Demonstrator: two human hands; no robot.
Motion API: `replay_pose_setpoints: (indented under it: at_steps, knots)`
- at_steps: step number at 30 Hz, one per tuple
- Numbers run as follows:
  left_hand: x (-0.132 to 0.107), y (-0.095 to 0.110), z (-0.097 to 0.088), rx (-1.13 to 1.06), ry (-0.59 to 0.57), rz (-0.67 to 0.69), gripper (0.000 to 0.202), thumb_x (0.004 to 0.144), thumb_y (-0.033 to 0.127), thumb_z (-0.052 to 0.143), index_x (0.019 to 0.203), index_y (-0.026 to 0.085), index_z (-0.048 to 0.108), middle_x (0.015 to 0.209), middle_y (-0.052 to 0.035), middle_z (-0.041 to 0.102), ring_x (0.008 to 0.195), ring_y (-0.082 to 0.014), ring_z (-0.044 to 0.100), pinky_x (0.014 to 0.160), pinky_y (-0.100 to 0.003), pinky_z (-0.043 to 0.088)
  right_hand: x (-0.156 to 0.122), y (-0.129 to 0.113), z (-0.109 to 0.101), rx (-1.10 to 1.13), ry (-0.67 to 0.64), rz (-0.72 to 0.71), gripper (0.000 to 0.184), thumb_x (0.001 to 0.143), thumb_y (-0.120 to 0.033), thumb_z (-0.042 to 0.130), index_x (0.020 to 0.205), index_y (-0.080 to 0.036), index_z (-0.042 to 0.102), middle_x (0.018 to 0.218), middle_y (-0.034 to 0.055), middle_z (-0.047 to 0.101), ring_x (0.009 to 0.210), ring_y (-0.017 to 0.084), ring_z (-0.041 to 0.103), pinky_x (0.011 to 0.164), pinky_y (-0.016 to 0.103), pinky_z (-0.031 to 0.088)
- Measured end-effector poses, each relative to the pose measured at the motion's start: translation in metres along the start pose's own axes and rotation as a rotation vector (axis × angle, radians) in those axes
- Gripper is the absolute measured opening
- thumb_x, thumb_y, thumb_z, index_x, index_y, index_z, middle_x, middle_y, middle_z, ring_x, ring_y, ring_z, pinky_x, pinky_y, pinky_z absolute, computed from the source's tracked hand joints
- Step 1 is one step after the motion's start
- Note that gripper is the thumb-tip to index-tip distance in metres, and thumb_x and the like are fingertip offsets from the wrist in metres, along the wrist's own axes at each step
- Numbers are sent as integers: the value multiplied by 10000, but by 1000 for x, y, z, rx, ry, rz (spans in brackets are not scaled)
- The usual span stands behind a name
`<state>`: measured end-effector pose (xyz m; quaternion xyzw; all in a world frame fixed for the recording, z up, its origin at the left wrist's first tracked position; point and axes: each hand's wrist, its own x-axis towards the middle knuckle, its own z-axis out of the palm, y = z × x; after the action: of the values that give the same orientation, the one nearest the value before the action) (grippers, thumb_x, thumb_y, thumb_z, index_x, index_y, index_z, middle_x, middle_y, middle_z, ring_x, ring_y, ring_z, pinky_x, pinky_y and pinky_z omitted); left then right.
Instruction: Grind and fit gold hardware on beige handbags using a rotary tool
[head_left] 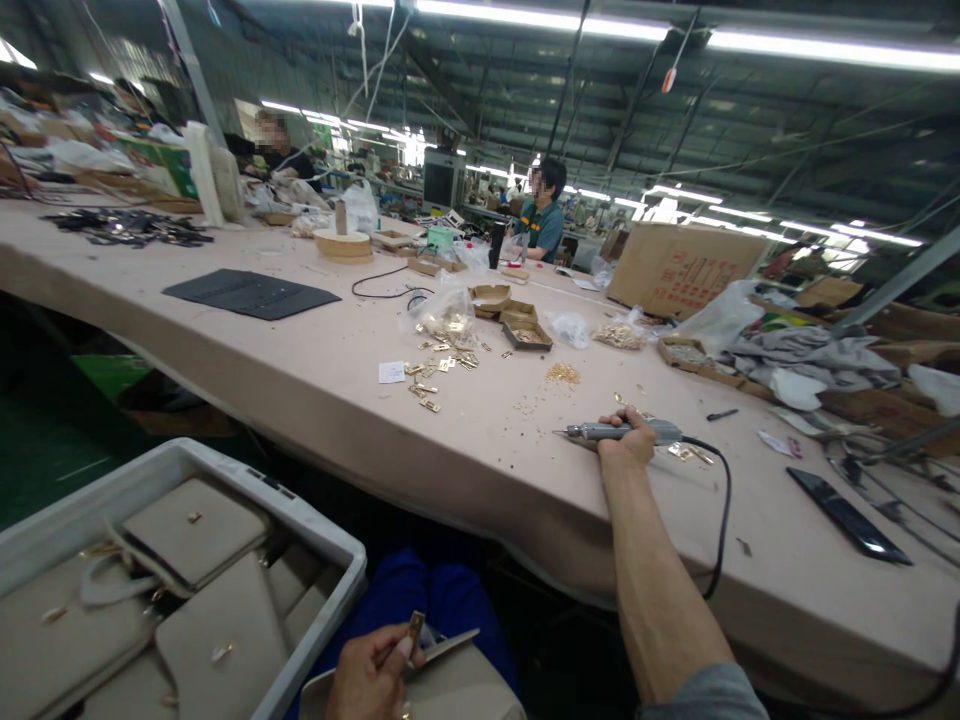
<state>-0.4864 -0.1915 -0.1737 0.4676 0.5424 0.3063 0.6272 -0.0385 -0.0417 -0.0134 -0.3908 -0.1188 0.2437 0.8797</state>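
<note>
My right hand (635, 440) is wrapped round a grey electric screwdriver (596, 431), low over the table with its thin bit pointing left. A black cord runs from its back end. Down at my lap, my left hand (367, 677) pinches a small gold metal plate (415, 628) between thumb and fingers. Beneath and beside that hand lies a beige handbag (457, 685) with its flap edge raised; whether the plate touches the flap I cannot tell. Loose gold plates (429, 390) and a small heap of tiny gold pieces (562, 373) lie on the table beyond the screwdriver.
A grey crate (322, 530) of beige bags stands at my left. On the table (300, 410) are black sheets (251, 293), small cardboard boxes (525, 328), plastic bags and a phone (847, 513). A large carton (682, 268) stands at back right. Two people sit farther off.
</note>
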Motion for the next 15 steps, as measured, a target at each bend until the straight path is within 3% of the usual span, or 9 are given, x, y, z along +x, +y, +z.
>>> replay_pose_setpoints:
  at_steps: [4,9,15]
  knots:
    - [-1,1,1,7,9,-5,585,751,718,640,798,137,698,615,-60,669,304,-95,405,341,-207,220,0,2,0,7,43,-21,392,862,-408,698,804,-242,348,645,-99,464,433,81,440,445,231,495]
    - [-3,4,1,29,5,-12,635,741,763,630,772,132,692,460,-14,546,307,-108,385,359,-209,216,-1,2,1,30,81,-13,319,856,-280,690,815,-233,378,679,-89,488,469,74,467,486,215,512]
    - [-3,5,2,3,13,12,641,720,771,648,775,134,691,614,-63,665,300,-94,402,343,-213,209,-1,4,4,44,169,-36,331,842,-255,724,816,-232,395,691,-82,516,477,80,481,470,218,516]
